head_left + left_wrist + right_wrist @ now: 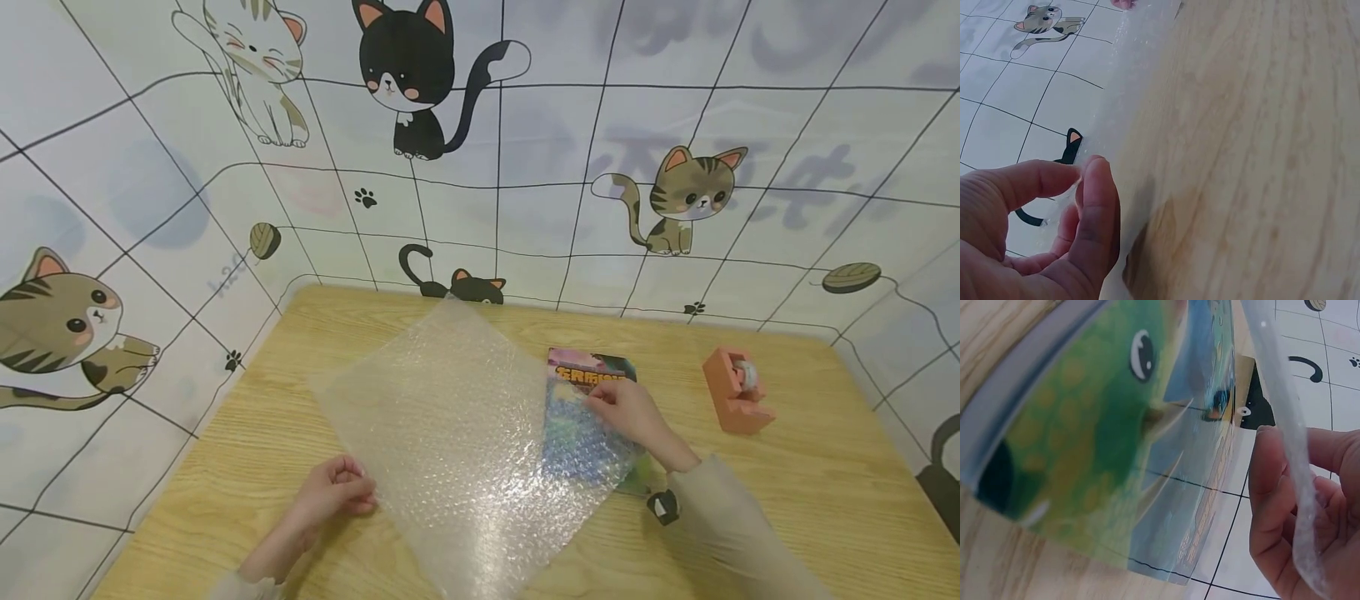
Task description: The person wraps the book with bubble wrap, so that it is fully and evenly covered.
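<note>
A clear sheet of bubble wrap (450,400) hangs diagonally between both hands, one corner at the back and its near end at the bottom of the head view. The left hand (333,492) pinches its left edge; in the left wrist view thumb and fingertips of that hand (1066,225) meet on the film. The right hand (630,412) pinches its right edge above a colourful glossy book (588,367), partly seen through the wrap. Close up in the right wrist view are the book cover (1085,437), the wrap edge (1291,425) and the right hand (1304,506).
An orange tape dispenser (738,396) with a clear roll stands right of the book on the wooden table (825,450). A cat-patterned covering (540,208) rises behind the table and at its sides. A small black item (663,506) shows by the right sleeve.
</note>
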Demonstrator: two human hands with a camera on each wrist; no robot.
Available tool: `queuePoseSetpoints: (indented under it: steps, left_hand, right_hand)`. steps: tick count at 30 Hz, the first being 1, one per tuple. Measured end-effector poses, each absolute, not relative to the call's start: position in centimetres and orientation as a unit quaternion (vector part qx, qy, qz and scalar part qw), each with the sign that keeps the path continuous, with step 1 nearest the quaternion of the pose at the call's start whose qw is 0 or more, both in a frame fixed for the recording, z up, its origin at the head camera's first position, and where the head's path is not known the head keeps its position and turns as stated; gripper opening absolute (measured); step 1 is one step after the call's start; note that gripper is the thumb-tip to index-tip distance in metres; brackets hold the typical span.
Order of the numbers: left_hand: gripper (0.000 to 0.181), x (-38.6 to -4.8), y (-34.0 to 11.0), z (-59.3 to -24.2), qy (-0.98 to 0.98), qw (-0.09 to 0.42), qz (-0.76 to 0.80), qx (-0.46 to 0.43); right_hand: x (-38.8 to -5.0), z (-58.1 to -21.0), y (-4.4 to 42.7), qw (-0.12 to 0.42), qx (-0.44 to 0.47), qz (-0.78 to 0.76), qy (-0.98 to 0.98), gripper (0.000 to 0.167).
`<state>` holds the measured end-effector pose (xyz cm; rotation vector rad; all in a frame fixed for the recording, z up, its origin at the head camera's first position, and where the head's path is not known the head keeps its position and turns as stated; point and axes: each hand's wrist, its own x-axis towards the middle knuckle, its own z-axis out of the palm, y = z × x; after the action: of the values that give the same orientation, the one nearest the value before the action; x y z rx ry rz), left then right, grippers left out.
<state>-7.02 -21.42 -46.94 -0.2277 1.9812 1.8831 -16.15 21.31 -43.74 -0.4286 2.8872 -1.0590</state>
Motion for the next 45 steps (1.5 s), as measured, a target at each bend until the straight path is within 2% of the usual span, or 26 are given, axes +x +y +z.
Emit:
queuePoseSetpoints:
  steps: [7, 14, 19, 24, 32, 39, 45]
  left_hand:
    - [0.014, -7.1, -21.7, -46.8, 0.715, 0.199, 0.666, -0.068]
    - [0.027, -7.8, -24.3, -44.5, 0.773, 0.247, 0.584, -0.023]
    - [0.035, -9.5, -24.5, -42.2, 0.820, 0.217, 0.530, -0.003]
    - [0.026, -12.5, -20.7, -40.5, 0.834, 0.181, 0.519, 0.046]
    - [0.018, -17.5, -13.0, -39.1, 0.838, 0.194, 0.499, 0.100]
    - [0.022, -22.4, -6.4, -38.9, 0.815, 0.203, 0.537, 0.082]
    - [0.016, -25.5, -1.1, -39.5, 0.820, 0.166, 0.538, 0.099]
  right_hand:
    - [-16.2, -44.0, 21.5, 0.007, -0.148, -0.350, 0.925, 0.016]
    - [-16.2, -43.7, 22.3, 0.006, -0.136, -0.365, 0.921, 0.026]
    - [-16.4, -42.9, 23.9, 0.015, -0.095, -0.374, 0.922, 0.027]
    - [-16.4, -42.8, 25.3, 0.006, -0.086, -0.352, 0.932, 0.022]
    - [-15.7, -43.7, 26.1, 0.003, -0.057, -0.329, 0.943, 0.018]
    - [-16.3, -43.6, 26.7, 0.029, 0.001, -0.325, 0.945, 0.032]
    - [-16.9, -43.6, 26.9, 0.071, 0.040, -0.314, 0.946, 0.046]
